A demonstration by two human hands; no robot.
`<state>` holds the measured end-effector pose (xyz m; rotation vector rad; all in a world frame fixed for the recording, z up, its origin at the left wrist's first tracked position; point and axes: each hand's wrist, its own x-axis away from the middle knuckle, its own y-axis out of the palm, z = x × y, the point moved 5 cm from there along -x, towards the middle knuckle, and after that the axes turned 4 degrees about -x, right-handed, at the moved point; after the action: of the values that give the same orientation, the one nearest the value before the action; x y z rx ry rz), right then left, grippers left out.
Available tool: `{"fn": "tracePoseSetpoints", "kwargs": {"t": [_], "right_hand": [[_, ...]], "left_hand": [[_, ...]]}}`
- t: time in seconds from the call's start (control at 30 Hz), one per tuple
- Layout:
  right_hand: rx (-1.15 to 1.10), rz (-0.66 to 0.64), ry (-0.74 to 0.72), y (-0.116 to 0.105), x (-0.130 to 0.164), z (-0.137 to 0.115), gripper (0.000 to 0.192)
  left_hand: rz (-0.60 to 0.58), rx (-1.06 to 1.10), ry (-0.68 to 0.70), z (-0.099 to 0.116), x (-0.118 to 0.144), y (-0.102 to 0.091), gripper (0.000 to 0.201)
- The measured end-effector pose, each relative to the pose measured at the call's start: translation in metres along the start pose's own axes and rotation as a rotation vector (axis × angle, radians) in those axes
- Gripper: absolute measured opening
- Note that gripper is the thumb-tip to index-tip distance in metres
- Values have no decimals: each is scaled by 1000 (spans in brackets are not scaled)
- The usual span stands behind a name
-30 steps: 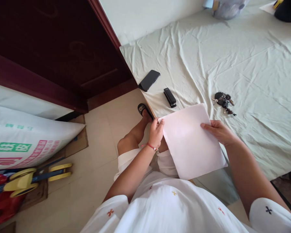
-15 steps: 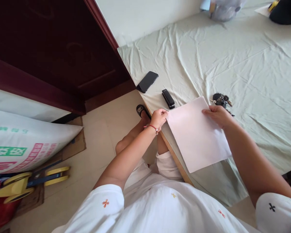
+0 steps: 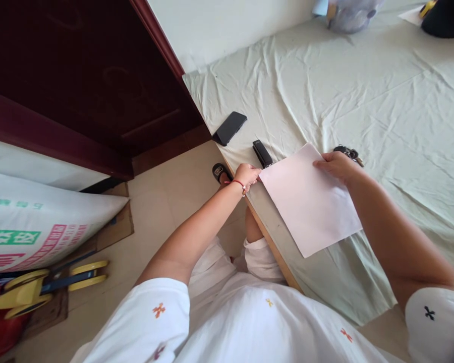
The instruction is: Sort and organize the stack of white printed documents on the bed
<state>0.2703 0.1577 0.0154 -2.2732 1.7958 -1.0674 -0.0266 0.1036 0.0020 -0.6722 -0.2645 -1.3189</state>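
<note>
A white sheet of paper [image 3: 310,201] lies flat or nearly so over the near left part of the cloth-covered table; whether it is one sheet or a stack I cannot tell. My left hand [image 3: 247,175] is closed on its upper left corner, at the table's edge. On the far right side, my right hand [image 3: 339,167] grips the paper's edge, thumb on top and the other fingers mostly hidden. Just beyond the paper's far left edge sits a black stapler [image 3: 262,153]. A bunch of keys [image 3: 350,154] shows partly behind my right hand.
A dark phone or folding case [image 3: 230,128] lies by the table's left edge. Wrinkled pale green cloth [image 3: 382,101] covers the table. At the back stand a clear bag [image 3: 350,16] and a black object [image 3: 446,19]. A large printed sack [image 3: 41,222] and a yellow-blue wheeled thing [image 3: 41,290] are on the left.
The paper has shifted slightly away from my body and up toward the stapler, both hands moving with it. My right hand now covers more of the keys.
</note>
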Motion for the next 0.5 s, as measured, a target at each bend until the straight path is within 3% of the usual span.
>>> {"fn": "tracePoseSetpoints", "kwargs": {"t": [0.13, 0.5], "right_hand": [[31, 43, -21, -3, -4, -2, 21], [57, 75, -25, -3, -7, -3, 18]], "left_hand": [[-6, -10, 14, 0, -6, 0, 20], [124, -112, 153, 1, -24, -2, 16]]}}
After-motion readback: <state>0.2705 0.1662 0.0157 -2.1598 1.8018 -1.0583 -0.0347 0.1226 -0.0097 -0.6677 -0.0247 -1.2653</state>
